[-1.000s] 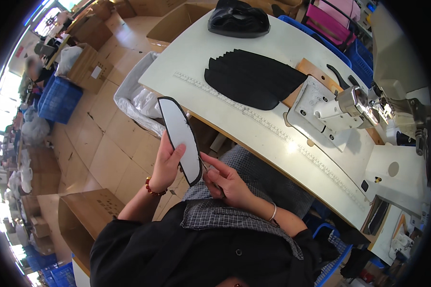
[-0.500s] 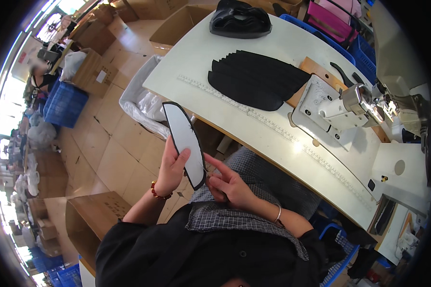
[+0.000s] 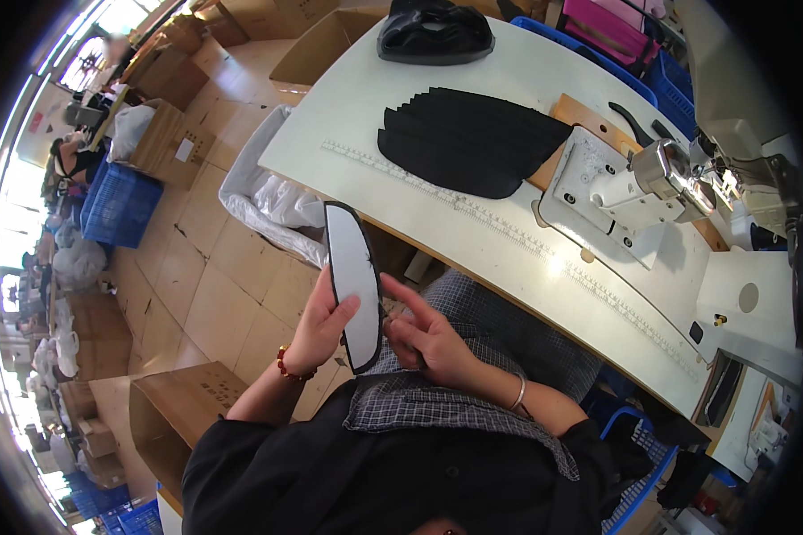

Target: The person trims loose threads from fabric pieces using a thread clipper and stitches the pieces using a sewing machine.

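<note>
Near the middle of the view, below the tabletop's (image 3: pixel 339 116) near edge, the white panel (image 3: pixel 355 272) stands almost upright, one end toward 12 o'clock and the other toward 6. Black edging (image 3: pixel 355 366) runs around it, and a small dark mark shows on its face toward 2 o'clock. The left hand (image 3: pixel 319 318) has it from 9 o'clock: the thumb lies flat across the white face, a little below the middle, pointing toward 1 o'clock, while the other fingers pass behind, closed firmly on the panel.

The right hand (image 3: pixel 430 341) sits on the panel's 4 o'clock side. Its index finger stretches toward 10 o'clock, the tip just beside the black edging; whether it touches is unclear. The other fingers curl in toward the thumb, close to the edging at 3 o'clock; I cannot tell whether they pinch something thin.

From the panel, a stack of black pieces (image 3: pixel 468 143) lies toward 1 o'clock, a sewing machine (image 3: pixel 665 183) stands between 2 and 3, a bag-lined bin (image 3: pixel 257 192) is toward 10 and an open cardboard box (image 3: pixel 187 401) toward 8.
</note>
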Demonstrator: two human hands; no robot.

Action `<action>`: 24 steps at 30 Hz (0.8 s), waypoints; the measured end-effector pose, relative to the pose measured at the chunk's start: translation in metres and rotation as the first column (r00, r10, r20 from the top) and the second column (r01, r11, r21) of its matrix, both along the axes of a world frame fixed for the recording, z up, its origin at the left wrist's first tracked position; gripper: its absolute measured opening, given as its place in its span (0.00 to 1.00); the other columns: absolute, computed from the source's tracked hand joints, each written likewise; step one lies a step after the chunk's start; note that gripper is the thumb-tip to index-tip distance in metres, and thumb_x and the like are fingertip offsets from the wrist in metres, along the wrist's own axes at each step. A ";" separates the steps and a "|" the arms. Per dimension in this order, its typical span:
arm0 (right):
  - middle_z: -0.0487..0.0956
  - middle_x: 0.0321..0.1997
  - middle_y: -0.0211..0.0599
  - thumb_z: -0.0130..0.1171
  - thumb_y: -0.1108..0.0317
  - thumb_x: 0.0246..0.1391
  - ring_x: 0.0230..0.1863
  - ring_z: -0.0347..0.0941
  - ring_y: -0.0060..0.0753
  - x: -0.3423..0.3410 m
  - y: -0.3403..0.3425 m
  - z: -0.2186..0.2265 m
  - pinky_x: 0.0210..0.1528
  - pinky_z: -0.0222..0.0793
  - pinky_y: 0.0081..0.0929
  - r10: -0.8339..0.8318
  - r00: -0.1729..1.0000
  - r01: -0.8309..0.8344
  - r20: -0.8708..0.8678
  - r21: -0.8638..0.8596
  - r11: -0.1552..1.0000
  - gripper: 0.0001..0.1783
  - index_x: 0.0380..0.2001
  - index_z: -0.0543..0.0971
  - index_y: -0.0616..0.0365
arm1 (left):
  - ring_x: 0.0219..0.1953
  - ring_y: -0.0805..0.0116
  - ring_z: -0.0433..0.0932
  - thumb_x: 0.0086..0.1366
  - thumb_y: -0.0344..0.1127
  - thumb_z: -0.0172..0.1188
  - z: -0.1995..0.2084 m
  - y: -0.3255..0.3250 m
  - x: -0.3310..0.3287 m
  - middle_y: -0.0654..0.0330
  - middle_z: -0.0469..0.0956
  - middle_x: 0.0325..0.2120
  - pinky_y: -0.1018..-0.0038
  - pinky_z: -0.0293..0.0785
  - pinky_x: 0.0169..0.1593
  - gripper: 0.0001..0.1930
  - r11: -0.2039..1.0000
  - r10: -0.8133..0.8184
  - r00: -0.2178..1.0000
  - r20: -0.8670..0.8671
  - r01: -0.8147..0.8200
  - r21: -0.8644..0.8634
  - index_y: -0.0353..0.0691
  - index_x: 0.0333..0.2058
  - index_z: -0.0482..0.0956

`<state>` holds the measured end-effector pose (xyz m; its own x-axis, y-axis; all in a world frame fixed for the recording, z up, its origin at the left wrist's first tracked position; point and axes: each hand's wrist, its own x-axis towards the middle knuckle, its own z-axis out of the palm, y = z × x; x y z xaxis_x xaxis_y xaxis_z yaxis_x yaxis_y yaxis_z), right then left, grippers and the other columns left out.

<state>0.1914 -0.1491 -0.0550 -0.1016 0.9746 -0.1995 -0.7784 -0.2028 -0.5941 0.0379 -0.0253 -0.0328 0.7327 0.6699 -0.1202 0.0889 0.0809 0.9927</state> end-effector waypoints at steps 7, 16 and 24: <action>0.66 0.25 0.22 0.48 0.67 0.63 0.20 0.56 0.14 0.001 0.002 -0.008 0.21 0.55 0.14 -0.084 0.996 0.084 -0.005 -0.022 0.996 0.29 0.66 0.57 0.44 | 0.54 0.74 0.63 0.66 0.25 0.46 0.002 -0.002 -0.004 0.59 0.65 0.52 0.75 0.59 0.58 0.26 0.996 -0.067 0.998 0.010 0.067 -0.064 0.32 0.62 0.52; 0.67 0.28 0.24 0.48 0.68 0.63 0.20 0.56 0.14 -0.004 0.004 -0.013 0.21 0.54 0.14 -0.018 1.000 0.018 -0.025 0.009 1.000 0.29 0.66 0.57 0.45 | 0.54 0.74 0.63 0.66 0.25 0.46 0.004 -0.001 -0.009 0.58 0.65 0.52 0.75 0.60 0.58 0.27 0.990 -0.133 0.991 -0.017 0.132 -0.054 0.32 0.62 0.51; 0.65 0.26 0.24 0.48 0.69 0.63 0.20 0.55 0.14 -0.005 0.006 -0.013 0.21 0.53 0.15 -0.108 0.994 0.107 0.000 -0.095 0.990 0.28 0.65 0.59 0.43 | 0.55 0.74 0.63 0.66 0.26 0.47 0.006 -0.002 -0.011 0.58 0.65 0.52 0.75 0.59 0.58 0.28 0.982 -0.187 0.981 -0.055 0.185 -0.045 0.32 0.62 0.51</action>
<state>0.1867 -0.1427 -0.0682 0.0016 0.9567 -0.2910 -0.8017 -0.1727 -0.5722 0.0270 -0.0274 -0.0273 0.8349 0.5166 -0.1901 0.1639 0.0964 0.9818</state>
